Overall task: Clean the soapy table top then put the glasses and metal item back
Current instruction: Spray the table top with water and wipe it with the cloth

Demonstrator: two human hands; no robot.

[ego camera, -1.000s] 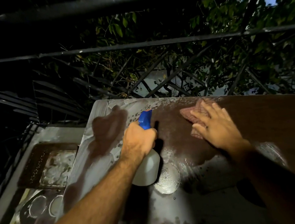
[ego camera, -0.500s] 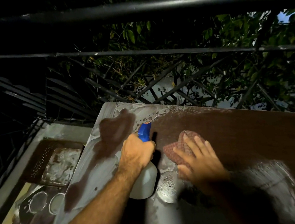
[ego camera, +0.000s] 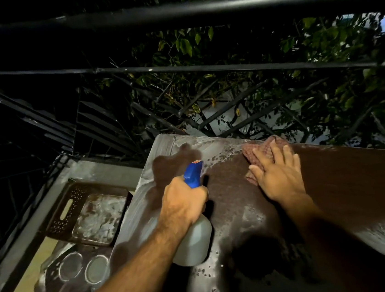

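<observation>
At the 6 o'clock edge, the near part of the bench [ego camera: 237, 215] is seen coated in grey soapy film, with droplets scattered across it. Just beyond, a spray bottle [ego camera: 192, 241] with a pale body and blue head is gripped around its neck by the left hand [ego camera: 184, 206], fingers clenched; its base appears to rest on the bench. Toward 8 o'clock, lower than the bench top, two glasses [ego camera: 84, 269] are seen from above as soapy rings, side by side on a dark wet surface. Past them, at 9 o'clock, a perforated brown tray [ego camera: 61, 204] is seen, with a soapy metal item [ego camera: 99, 219] lying in it. At 1 o'clock, the right hand [ego camera: 277, 174] is laid flat, fingers spread, on a reddish cloth [ego camera: 256, 150] pressed to the bench near its far edge. To the right the wood is seen brown and free of foam. Beyond, at 12 o'clock, a black railing [ego camera: 195, 11] and leaves are seen.
</observation>
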